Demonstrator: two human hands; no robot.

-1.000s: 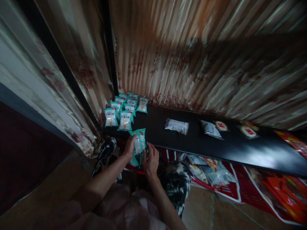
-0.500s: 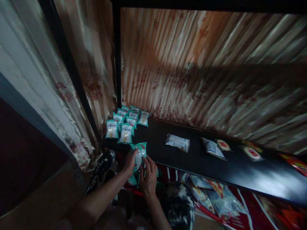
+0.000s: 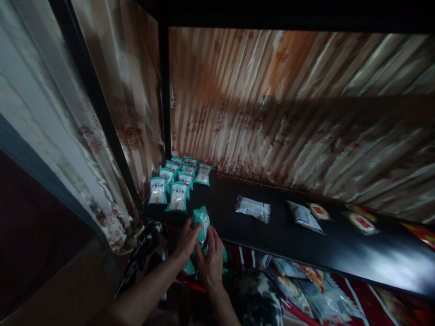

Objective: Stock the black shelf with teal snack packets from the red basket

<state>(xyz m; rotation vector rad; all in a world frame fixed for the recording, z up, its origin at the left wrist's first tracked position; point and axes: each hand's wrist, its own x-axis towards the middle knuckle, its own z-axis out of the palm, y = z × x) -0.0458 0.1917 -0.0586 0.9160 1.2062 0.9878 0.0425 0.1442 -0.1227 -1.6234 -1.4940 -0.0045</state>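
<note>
My left hand [image 3: 186, 242] and my right hand [image 3: 211, 262] both grip a bundle of teal snack packets [image 3: 202, 222] held just below the front edge of a black shelf [image 3: 272, 235]. One packet sticks up between my thumbs; more teal packets show under my right palm. Several matching teal packets [image 3: 176, 183] stand in a cluster at the shelf's left end, a short way beyond my hands.
A white packet [image 3: 253, 208], a bluish packet [image 3: 303, 216] and two red-labelled packets [image 3: 318, 211] lie along the shelf to the right. Mixed snack bags [image 3: 299, 290] sit on a red sheet below. Striped curtains hang behind and to the left.
My hands have closed in together and squeezed the teal packets into a narrower upright bundle. The camera has tilted, so the shelf sits lower in view.
</note>
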